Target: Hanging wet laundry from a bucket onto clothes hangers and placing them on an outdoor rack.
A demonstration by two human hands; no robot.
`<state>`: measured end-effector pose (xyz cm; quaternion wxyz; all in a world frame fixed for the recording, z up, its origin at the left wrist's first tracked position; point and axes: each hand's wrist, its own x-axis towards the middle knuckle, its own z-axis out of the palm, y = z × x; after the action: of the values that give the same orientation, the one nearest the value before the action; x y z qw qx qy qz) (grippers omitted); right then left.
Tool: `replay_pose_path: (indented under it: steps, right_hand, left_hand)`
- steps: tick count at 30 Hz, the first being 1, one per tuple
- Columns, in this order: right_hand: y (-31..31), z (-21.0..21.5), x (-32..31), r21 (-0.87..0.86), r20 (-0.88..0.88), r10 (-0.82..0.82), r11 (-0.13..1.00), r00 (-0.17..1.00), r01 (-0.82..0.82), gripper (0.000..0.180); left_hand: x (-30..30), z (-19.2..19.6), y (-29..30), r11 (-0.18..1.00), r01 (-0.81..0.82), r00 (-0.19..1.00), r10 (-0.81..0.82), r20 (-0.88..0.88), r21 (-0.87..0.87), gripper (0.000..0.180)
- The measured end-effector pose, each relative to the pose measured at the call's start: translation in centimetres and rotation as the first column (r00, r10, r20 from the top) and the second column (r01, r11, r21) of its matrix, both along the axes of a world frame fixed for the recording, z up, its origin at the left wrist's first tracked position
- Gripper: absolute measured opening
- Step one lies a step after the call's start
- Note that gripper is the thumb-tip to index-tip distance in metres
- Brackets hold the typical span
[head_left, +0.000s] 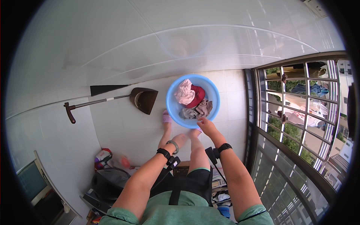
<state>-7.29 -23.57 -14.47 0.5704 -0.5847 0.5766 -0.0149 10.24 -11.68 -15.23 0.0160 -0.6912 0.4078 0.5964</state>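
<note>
A round light-blue basin stands on the floor in front of my legs. Inside lie a crumpled pale pink cloth, a dark red cap-like piece and a bunched grey-brown garment. My right hand is over the basin's near rim with its fingers curled together; whatever may be between them is too small to make out. In front of my left leg is my left hand, apart from the basin, its fingers mostly hidden. Both wrists carry black straps, and a grey-green bangle circles the left one.
A brown long-handled dustpan lies left of the basin by the white wall. Barred windows run along the right, with clothes hanging outside. Beside me at lower left sit a black bin-like container and a red-and-white bag.
</note>
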Motion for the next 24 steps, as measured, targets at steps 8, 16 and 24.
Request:
replay_pose_path:
  steps: [8, 16, 24]
  right_hand:
    - [-1.6, -6.4, 4.4, -0.026, -0.137, -0.026, 0.999, 0.990, 0.022, 0.041]
    - [-7.4, -9.6, 11.6, -0.142, -0.229, -0.229, 0.969, 0.946, 0.200, 0.061]
    - [-9.6, -13.2, 12.3, -0.155, -0.404, -0.109, 0.987, 0.908, 0.050, 0.038]
  left_hand:
    - [2.7, -1.1, -3.4, 0.984, 0.095, 0.992, -0.082, -0.092, 0.152, 0.029]
    - [7.3, -6.0, -3.5, 0.986, 0.125, 0.990, -0.116, -0.079, 0.111, 0.025]
    - [8.6, -7.7, -2.9, 0.986, 0.144, 0.985, -0.135, -0.109, 0.081, 0.023]
